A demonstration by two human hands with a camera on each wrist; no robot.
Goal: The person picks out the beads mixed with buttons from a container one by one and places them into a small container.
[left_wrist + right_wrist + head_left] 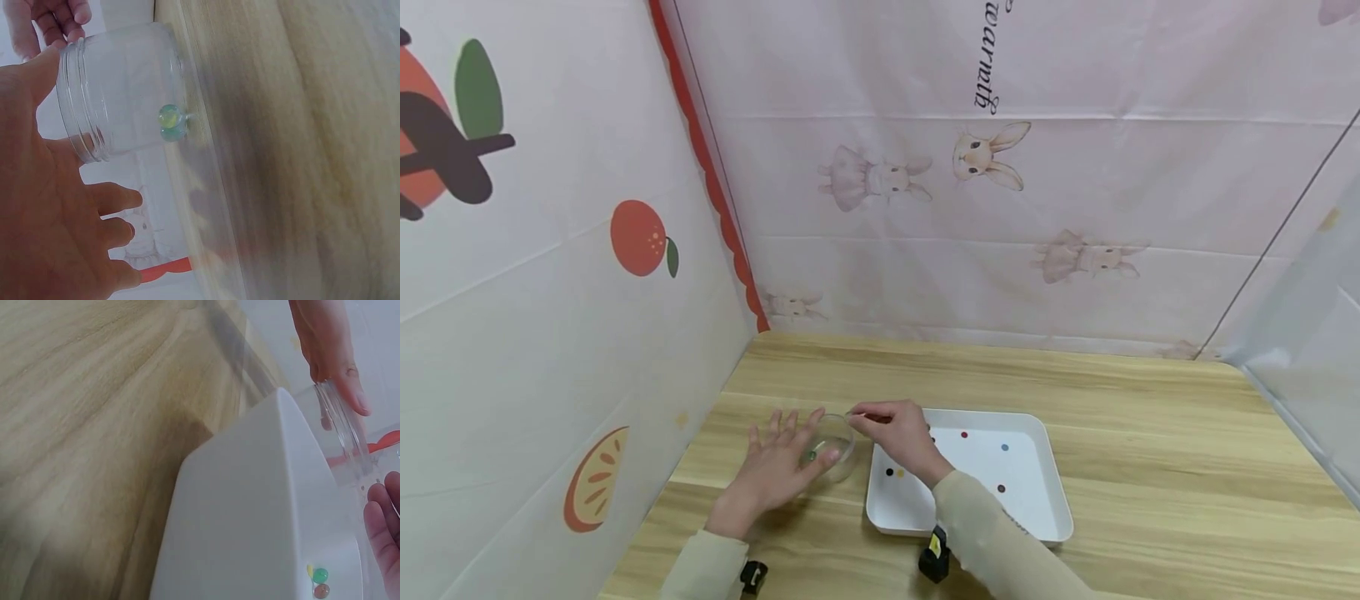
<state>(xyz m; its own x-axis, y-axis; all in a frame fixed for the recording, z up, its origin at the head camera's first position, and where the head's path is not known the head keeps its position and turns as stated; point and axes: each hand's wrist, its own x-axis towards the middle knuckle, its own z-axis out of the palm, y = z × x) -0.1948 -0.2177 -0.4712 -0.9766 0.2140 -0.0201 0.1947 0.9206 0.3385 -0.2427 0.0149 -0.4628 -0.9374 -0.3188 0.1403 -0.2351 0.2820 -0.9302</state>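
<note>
A clear jar [835, 475] stands on the table at the tray's left. My left hand [775, 471] holds it by the mouth, thumb and forefinger round the threaded rim and the other fingers spread. A green-yellow marble [169, 116] lies at the jar's bottom in the left wrist view. At the right side of the jar's mouth, my right hand [906, 435] pinches a small marble [849, 414], mostly hidden by the fingertips. The white tray [1052, 475] under my right forearm holds several marbles, among them a red one [964, 434] and a blue one [1004, 447].
A black and yellow object [935, 554] shows by the right sleeve, near the tray's front edge. Printed cloth walls [970, 275] enclose the wooden table [1165, 467] at the back and sides. The left wall [647, 375] runs close beside the jar.
</note>
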